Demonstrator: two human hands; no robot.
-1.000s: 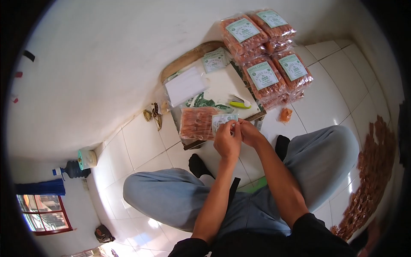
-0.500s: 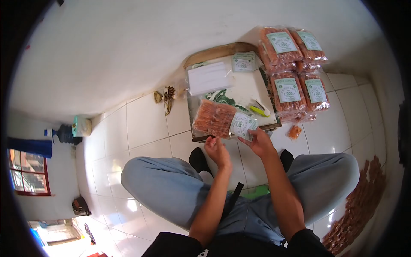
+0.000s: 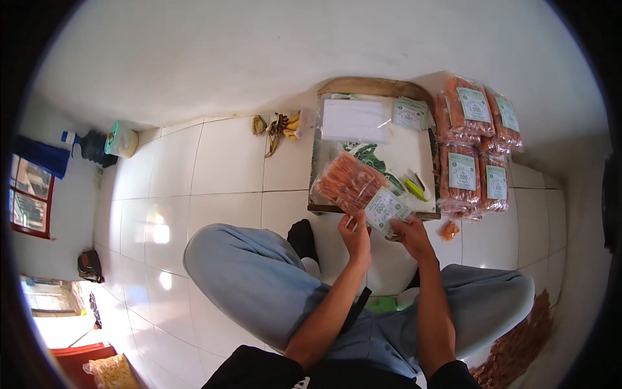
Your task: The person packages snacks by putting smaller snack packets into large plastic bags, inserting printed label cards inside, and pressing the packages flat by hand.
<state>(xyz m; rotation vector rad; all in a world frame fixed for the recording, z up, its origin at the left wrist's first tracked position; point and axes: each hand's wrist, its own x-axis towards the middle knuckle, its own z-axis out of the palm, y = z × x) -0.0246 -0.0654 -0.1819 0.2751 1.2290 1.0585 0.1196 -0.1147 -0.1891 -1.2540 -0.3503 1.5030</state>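
Observation:
A clear plastic packet of orange-brown snack sticks (image 3: 350,183) is tilted over the front of a low table (image 3: 389,155). Its pale green printed label (image 3: 387,209) faces up at the right end. My right hand (image 3: 413,236) grips that labelled end, thumb on top. Curled fingers of my left hand (image 3: 356,236) pinch the packet's lower edge beside the label; part of the fingertips is hard to make out. On the table lie a green-handled stapler-like tool (image 3: 416,188), a stack of white sheets (image 3: 354,120) and a pile of labels (image 3: 410,113).
Labelled snack packets (image 3: 462,172) are stacked on the floor right of the table. A small orange packet (image 3: 448,230) lies near its front corner. Bananas (image 3: 291,124) sit to the left. Brown pieces (image 3: 518,343) cover the floor at lower right. The wall (image 3: 259,58) stands behind.
The view has swung left, shifting the table rightward in it. The packet tilts more steeply. My left hand has moved along its edge toward the label; my right hand keeps its grip.

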